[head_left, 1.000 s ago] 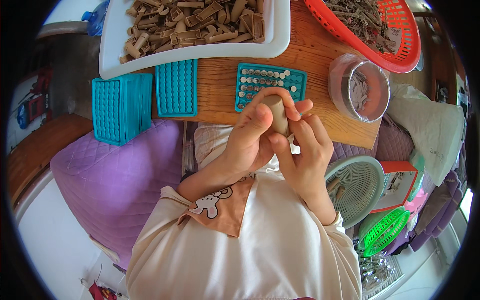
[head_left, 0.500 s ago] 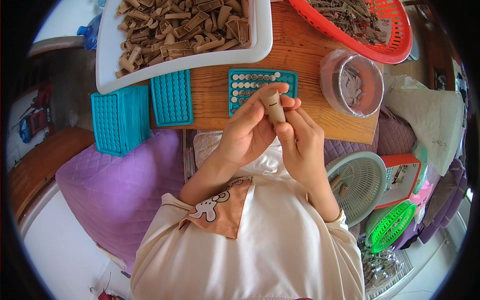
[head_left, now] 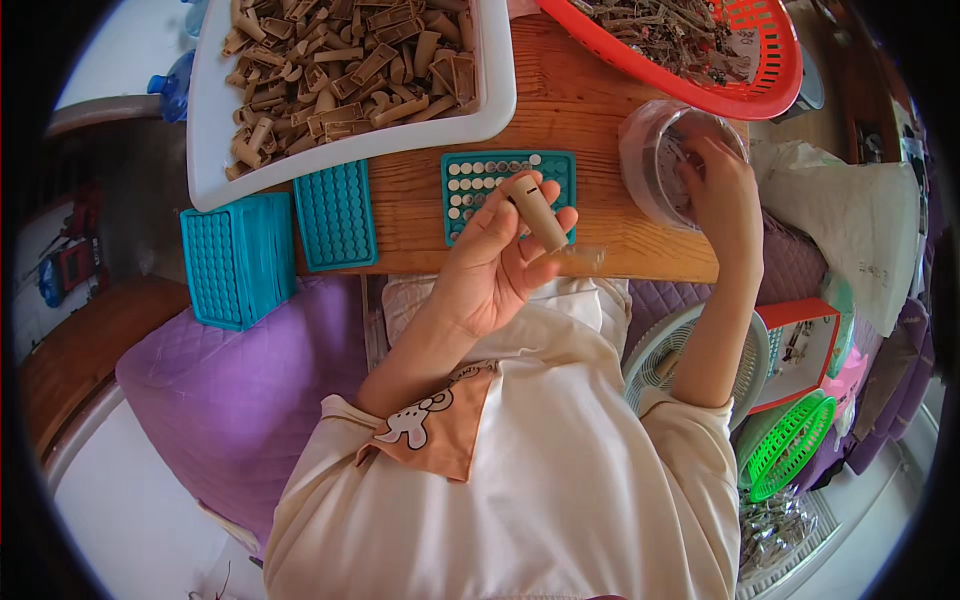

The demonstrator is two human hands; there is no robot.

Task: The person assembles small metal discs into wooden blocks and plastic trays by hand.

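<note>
My left hand [head_left: 490, 262] holds a tan plastic tube-shaped casing [head_left: 538, 212], tilted, with a small dark slot near its upper end. Thumb and fingers wrap around it, above the table's front edge. Behind that hand lies a teal tray [head_left: 563, 200] with rows of round pits, many filled with small white and silvery discs. On the right, my right hand [head_left: 722, 175] reaches down into a round clear tub [head_left: 645, 178] lined with a plastic bag. Its fingers are drawn together inside, and what they pinch, if anything, is hidden.
A white bin [head_left: 350, 160] full of tan casings stands at the back left. Below it are a teal tray [head_left: 337, 215] and a stack of teal trays [head_left: 235, 265]. A red basket [head_left: 690, 95] of small parts sits back right. Beside me are a grey basket [head_left: 645, 350] and a green one [head_left: 790, 445].
My right hand has let go of the casing and moved right into the clear tub. My left hand keeps the casing, now tilted more. The whole view has shifted slightly.
</note>
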